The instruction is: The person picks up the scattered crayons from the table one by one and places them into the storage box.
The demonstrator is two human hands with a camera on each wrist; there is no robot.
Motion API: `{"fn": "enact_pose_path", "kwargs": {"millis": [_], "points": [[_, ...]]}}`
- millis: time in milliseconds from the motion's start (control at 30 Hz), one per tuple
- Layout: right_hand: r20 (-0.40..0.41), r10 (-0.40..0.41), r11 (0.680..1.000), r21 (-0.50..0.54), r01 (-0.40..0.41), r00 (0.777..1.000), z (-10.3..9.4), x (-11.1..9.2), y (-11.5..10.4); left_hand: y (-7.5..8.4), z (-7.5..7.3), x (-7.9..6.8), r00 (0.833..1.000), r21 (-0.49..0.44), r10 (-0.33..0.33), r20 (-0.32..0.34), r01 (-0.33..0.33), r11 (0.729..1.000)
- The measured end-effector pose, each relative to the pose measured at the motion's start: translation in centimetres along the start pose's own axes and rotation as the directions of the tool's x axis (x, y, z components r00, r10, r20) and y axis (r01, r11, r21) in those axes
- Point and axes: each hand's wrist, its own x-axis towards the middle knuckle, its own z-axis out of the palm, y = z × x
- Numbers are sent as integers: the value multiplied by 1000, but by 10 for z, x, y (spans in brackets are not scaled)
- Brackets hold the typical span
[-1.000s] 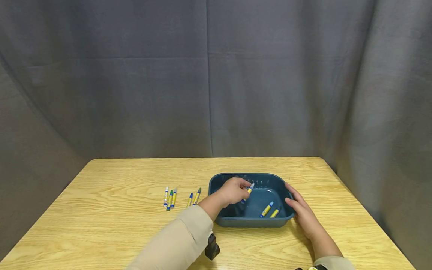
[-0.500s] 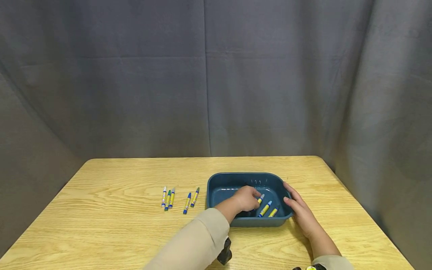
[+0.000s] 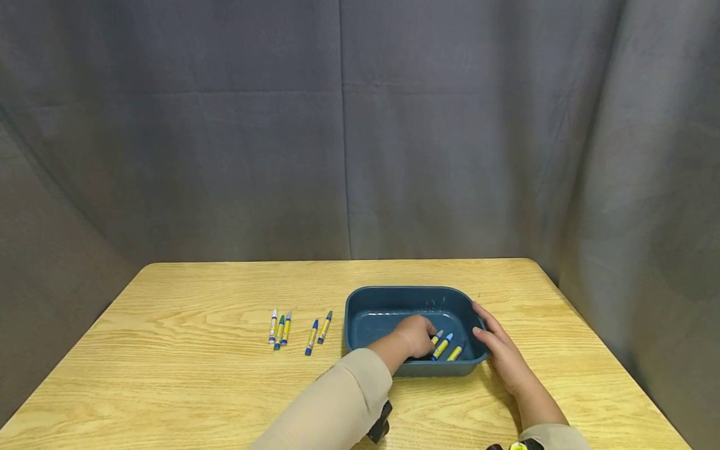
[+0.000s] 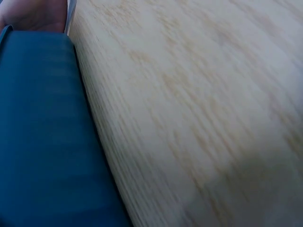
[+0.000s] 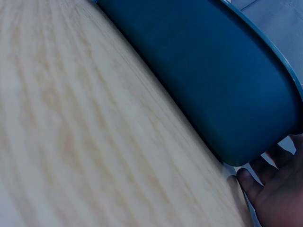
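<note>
My left hand [image 3: 415, 336] reaches down into a dark blue rectangular bin [image 3: 433, 370] and pinches a crayon [image 3: 436, 338] with a yellow wrapper and greyish tip; its lower end is hidden by the fingers. Beside it on the bin floor lie a light-blue-tipped crayon [image 3: 442, 347] and a dark-tipped one [image 3: 455, 352]. My right hand [image 3: 506, 359] grips the bin's right end, the thumb at the rim. In the right wrist view, the fingers of the right hand [image 5: 279, 189] show against the bin's outer wall [image 5: 203, 85].
Left of the bin, several more crayons lie on the wooden table [image 3: 185, 375]: a blue one [image 3: 312, 338], an olive-green one [image 3: 325, 327] and a close group with a white one [image 3: 273, 327]. A grey curtain [image 3: 242, 137] hangs behind the table.
My left hand has moved right and lower inside the bin, bringing its crayon down alongside the other two. The right hand has stayed on the bin's end.
</note>
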Motion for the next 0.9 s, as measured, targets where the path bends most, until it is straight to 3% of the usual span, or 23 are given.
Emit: {"fn": "enact_pose_path", "kwargs": {"millis": [367,500,900], "points": [[-1,-1,1000,-2,1,1000,1,0,-1,-3,-9,-5,999,-17,32,11,-31,999],[2,-6,1000,2,6,1000,1,0,-1,-8,-21,-8,999,-81,45,16,-43,996],[4,-7,1000,10,7,1000,1,0,1,-41,-67,-16,992,-258,82,-92,-103,961]]}}
